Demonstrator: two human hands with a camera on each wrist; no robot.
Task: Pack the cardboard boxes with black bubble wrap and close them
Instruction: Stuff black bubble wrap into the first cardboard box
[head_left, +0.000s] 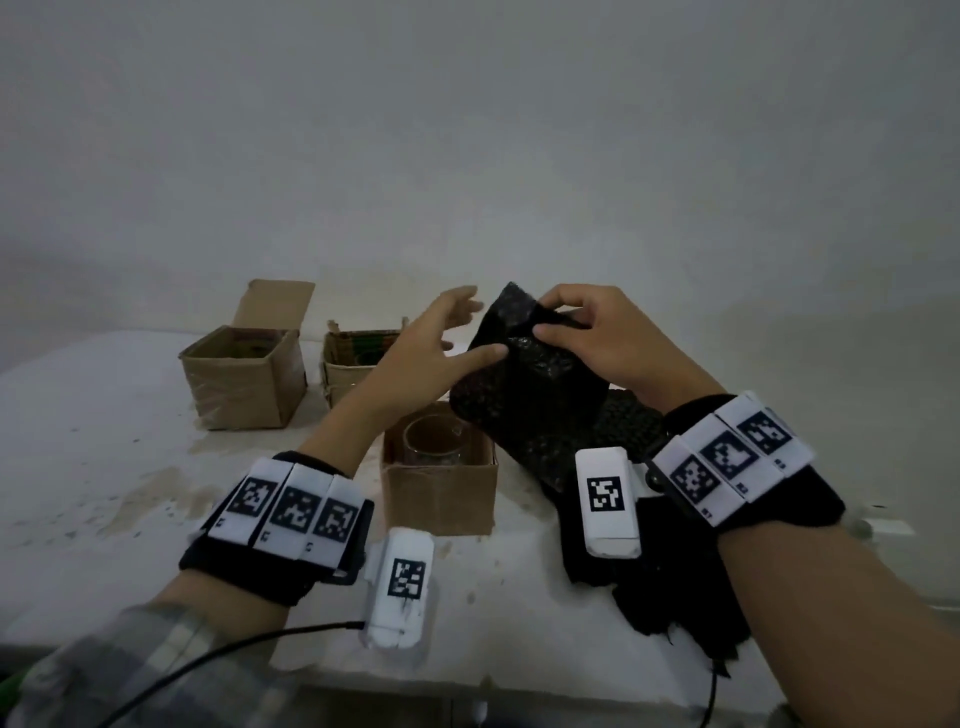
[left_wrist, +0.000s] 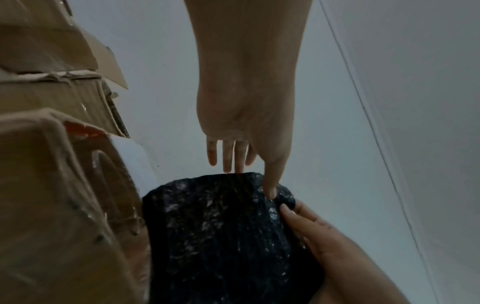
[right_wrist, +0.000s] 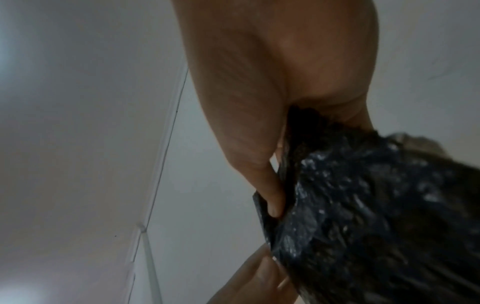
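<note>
No brand or readable writing shows; the wristbands carry only square black-and-white coded markers. Three cardboard boxes stand open on the tabletop (head_left: 104, 415): the near box (head_left: 439, 493), below the fingers, holds a clear glass (head_left: 434, 441); the middle box (head_left: 353, 364) sits behind the left hand (head_left: 415, 358); the far-left box (head_left: 244, 374) has one flap standing up. One sheet of black bubble wrap (head_left: 530, 384) is lifted above and just right of the near box. The right hand (head_left: 602, 338) pinches its upper edge, fingers curled on it. The left hand's fingers are spread and straight, the thumb tip touching the sheet. More black wrap (head_left: 675, 582) lies on the tabletop under the right wrist.
</note>
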